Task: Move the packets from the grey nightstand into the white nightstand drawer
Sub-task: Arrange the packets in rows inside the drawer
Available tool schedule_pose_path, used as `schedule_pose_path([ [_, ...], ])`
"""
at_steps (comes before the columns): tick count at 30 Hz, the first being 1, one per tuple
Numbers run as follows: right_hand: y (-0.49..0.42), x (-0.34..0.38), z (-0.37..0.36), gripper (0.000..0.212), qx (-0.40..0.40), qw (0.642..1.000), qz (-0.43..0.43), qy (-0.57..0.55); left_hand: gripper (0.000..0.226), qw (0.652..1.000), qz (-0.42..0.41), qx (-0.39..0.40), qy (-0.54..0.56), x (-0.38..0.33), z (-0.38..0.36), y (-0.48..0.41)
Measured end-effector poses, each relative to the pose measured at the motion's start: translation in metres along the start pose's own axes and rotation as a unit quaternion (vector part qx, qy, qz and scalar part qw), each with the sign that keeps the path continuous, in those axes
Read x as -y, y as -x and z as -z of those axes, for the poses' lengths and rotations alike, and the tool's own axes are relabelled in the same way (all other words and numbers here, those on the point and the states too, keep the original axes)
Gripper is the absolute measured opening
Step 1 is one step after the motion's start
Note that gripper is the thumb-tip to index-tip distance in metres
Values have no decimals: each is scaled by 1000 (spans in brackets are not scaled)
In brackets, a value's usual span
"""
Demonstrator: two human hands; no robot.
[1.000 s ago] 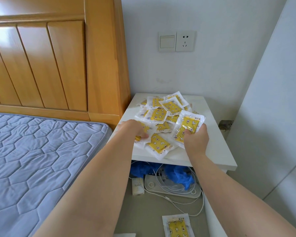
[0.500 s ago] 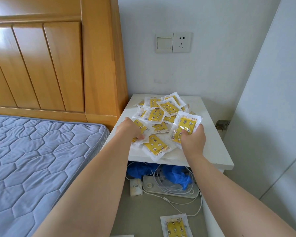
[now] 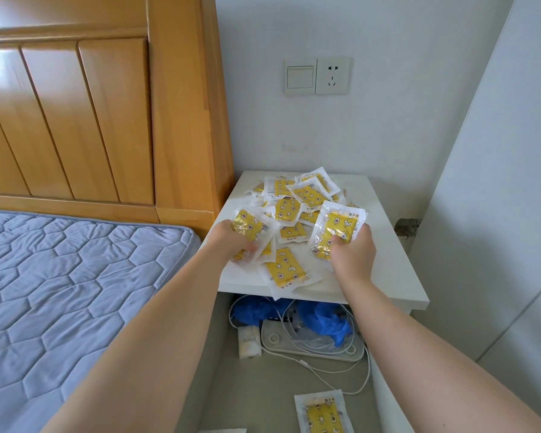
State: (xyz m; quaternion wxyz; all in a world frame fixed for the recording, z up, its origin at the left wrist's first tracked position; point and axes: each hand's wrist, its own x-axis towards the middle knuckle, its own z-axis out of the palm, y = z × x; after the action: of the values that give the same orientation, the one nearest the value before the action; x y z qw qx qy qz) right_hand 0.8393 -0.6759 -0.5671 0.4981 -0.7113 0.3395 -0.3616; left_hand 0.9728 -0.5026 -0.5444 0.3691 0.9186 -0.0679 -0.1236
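Observation:
Several yellow packets in clear wrappers lie heaped (image 3: 294,204) on the white nightstand top (image 3: 384,245). My left hand (image 3: 231,242) grips one packet (image 3: 250,228) lifted off the pile's left side, with more wrappers under its fingers. My right hand (image 3: 352,251) holds a small stack of packets (image 3: 336,232) upright above the top. Below the top, the pulled-out drawer (image 3: 219,385) stands open; one packet (image 3: 322,414) lies on its floor near the front.
In the drawer's back lie blue plastic bags (image 3: 322,320), a white power strip (image 3: 310,342) with white cables, and a small white tube (image 3: 249,342). A bed with a blue quilted mattress (image 3: 60,292) and wooden headboard (image 3: 107,120) is left. A white wardrobe panel (image 3: 497,214) stands right.
My left hand has closed on a packet at the pile's left and raised it. My right hand keeps its stack, shifted slightly. The view has turned a little.

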Motion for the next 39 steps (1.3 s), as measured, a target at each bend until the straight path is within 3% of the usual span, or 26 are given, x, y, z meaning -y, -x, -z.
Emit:
schedule_pose_path([
  [7,2,4,0,27,-20,1000,-7,-3,25,979,-33,-29,199,-3,-9,14],
  [15,13,14,11,21,-71,997,2,-22,26,943,-46,-88,319,-20,-25,47],
  [24,41,36,64,15,-82,992,82,-45,22,915,-41,15,401,-50,-36,101],
  [26,51,36,77,17,-79,989,117,-33,27,921,-54,25,385,-54,-49,113],
  [31,71,9,100,17,-58,988,141,7,30,965,-150,16,216,-49,-81,146],
  [33,82,-6,108,16,-50,988,146,27,21,965,-176,32,193,-37,-92,158],
  [39,122,-53,115,23,48,971,190,138,20,971,-164,95,149,34,-114,173],
])
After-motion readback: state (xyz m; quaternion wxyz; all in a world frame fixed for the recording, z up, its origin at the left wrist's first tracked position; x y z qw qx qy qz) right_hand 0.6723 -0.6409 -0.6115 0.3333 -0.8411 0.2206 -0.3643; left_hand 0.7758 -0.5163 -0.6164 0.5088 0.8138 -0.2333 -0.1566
